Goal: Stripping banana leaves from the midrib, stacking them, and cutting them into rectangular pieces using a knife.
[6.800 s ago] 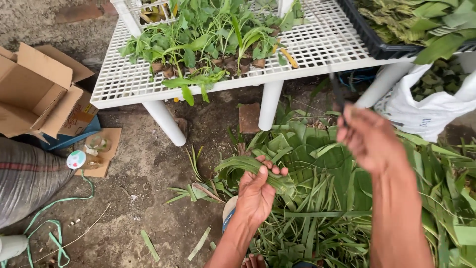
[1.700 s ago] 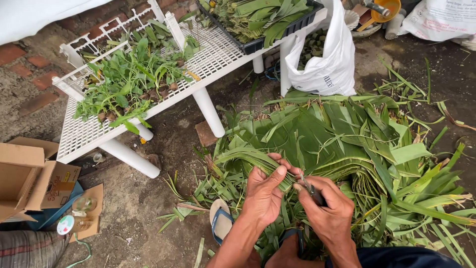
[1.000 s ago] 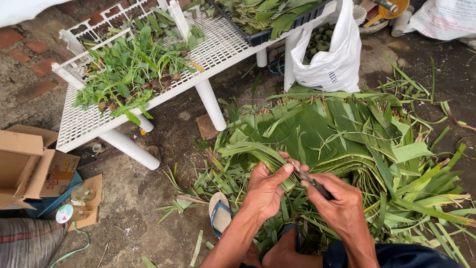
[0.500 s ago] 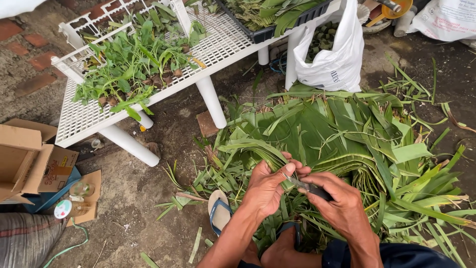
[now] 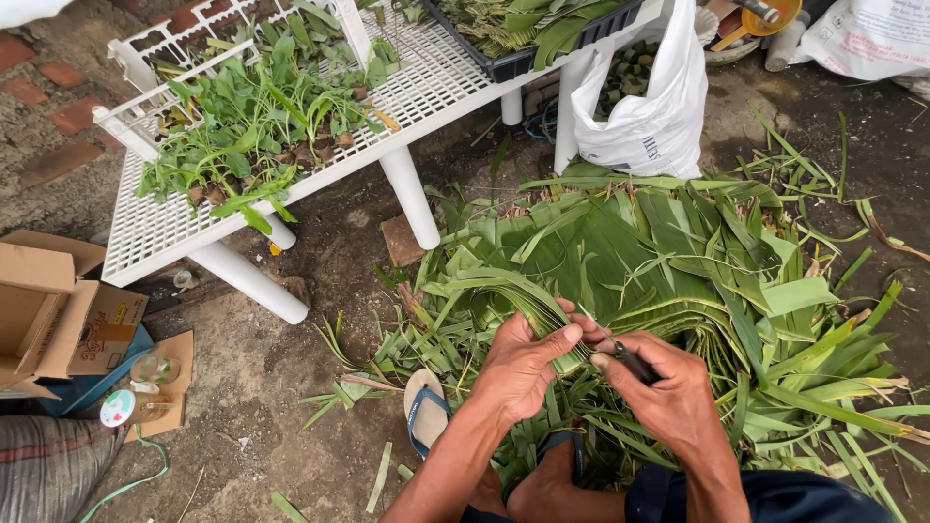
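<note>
A folded strip of green leaf [image 5: 542,315] sits at the centre of the frame, pinched between thumb and fingers and bent over into a curved bundle of narrow blades. A small dark tool [image 5: 635,363] lies just at its 4 o'clock, touching its lower edge, slim, pointing toward 10 o'clock. The heap of cut leaves [image 5: 678,261] spreads at 2 o'clock.

Two hands [image 5: 528,363], one white bag [image 5: 644,107], one cardboard box [image 5: 48,310].
</note>
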